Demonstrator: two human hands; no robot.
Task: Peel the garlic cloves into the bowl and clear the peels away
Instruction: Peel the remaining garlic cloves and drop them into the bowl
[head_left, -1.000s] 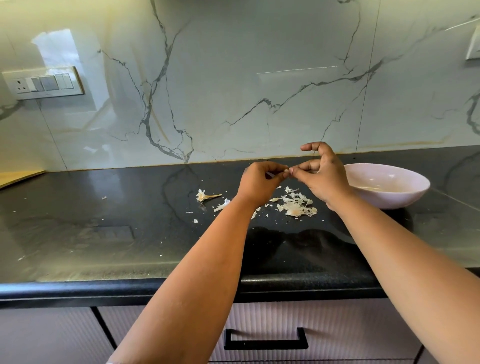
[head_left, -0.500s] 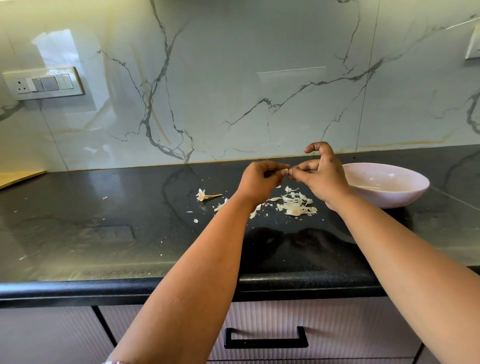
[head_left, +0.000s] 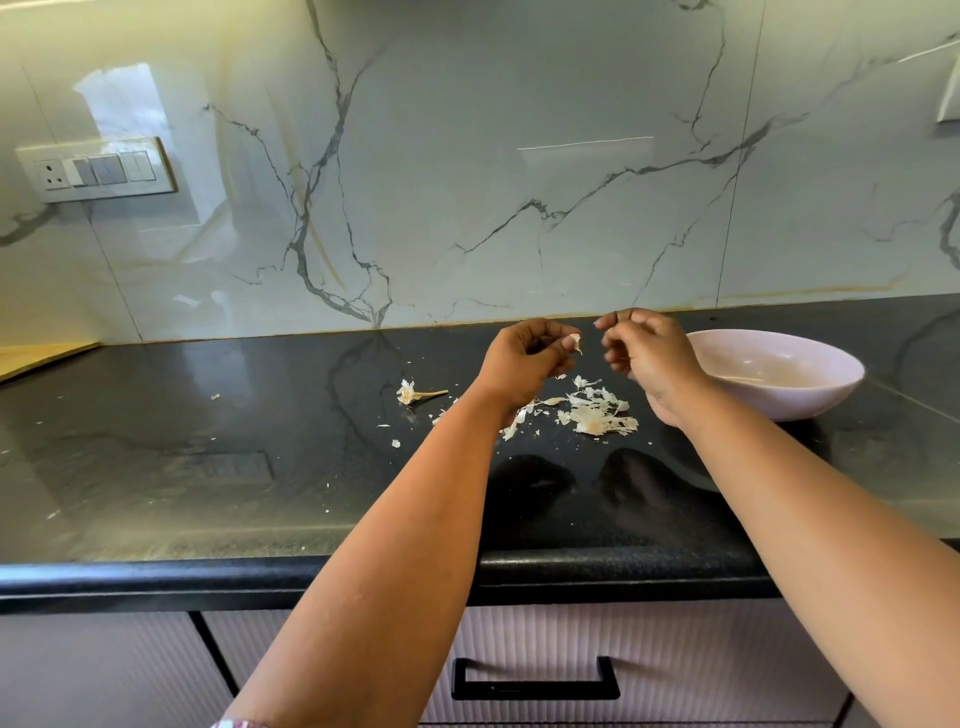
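My left hand (head_left: 524, 358) pinches a small white garlic clove (head_left: 575, 342) between thumb and fingertips, above the black counter. A short gap to its right, my right hand (head_left: 644, 349) hangs with curled fingers; whether it holds a scrap of peel I cannot tell. Below both hands lies a heap of white garlic peels (head_left: 592, 413) on the counter. A pale pink bowl (head_left: 810, 400) stands to the right of my right hand, with peeled cloves faintly visible inside.
A garlic stem with root end (head_left: 415, 393) lies left of the peels, and small peel flecks dot the black counter (head_left: 208, 467). A marble wall with a switch plate (head_left: 96, 169) rises behind. A drawer handle (head_left: 535, 680) sits below the counter edge.
My hands were touching at the fingertips over the clove; now they have pulled apart. The clove stays in my left hand.
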